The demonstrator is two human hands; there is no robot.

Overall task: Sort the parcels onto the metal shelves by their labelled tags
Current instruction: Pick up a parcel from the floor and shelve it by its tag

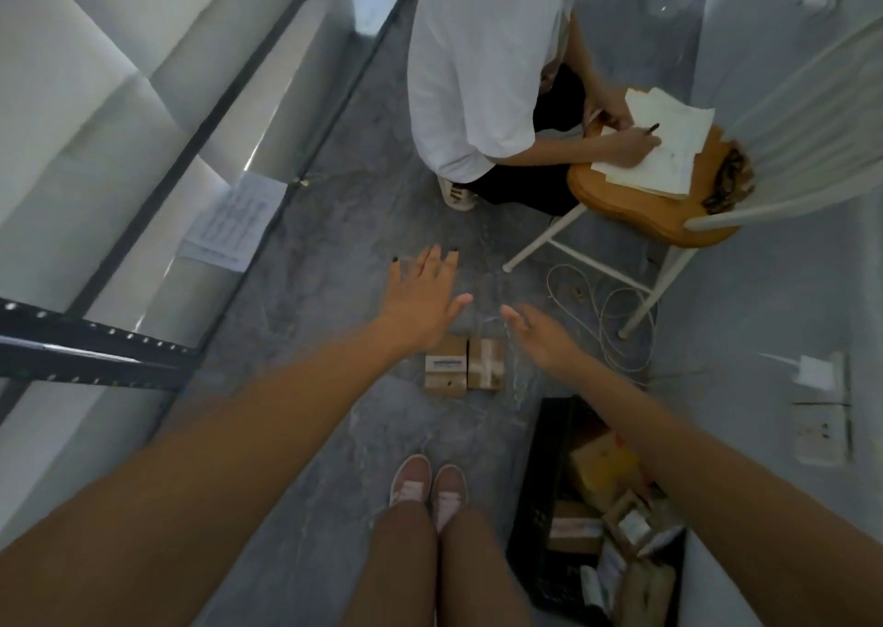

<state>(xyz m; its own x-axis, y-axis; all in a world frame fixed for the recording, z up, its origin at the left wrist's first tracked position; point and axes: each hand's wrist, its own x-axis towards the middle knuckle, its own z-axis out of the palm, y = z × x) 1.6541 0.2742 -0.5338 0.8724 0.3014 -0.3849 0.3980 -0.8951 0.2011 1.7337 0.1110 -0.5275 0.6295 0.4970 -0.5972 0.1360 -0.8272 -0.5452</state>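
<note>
Two small brown cardboard parcels lie side by side on the grey floor: a labelled parcel (445, 367) on the left and a taped parcel (486, 363) on the right. My left hand (425, 299) hovers above and beyond them, fingers spread, holding nothing. My right hand (537, 335) is stretched out just right of the taped parcel, palm open and empty. A black crate (549, 492) at the lower right holds several more parcels. The metal shelves (95, 354) with black frames run along the left.
Another person in a white shirt (482, 67) crouches ahead, writing on papers (664, 143) on a wooden chair (635, 206). A white cable (616, 316) coils on the floor under the chair. A printed sheet (229, 225) lies on a shelf. My feet (427, 485) stand behind the parcels.
</note>
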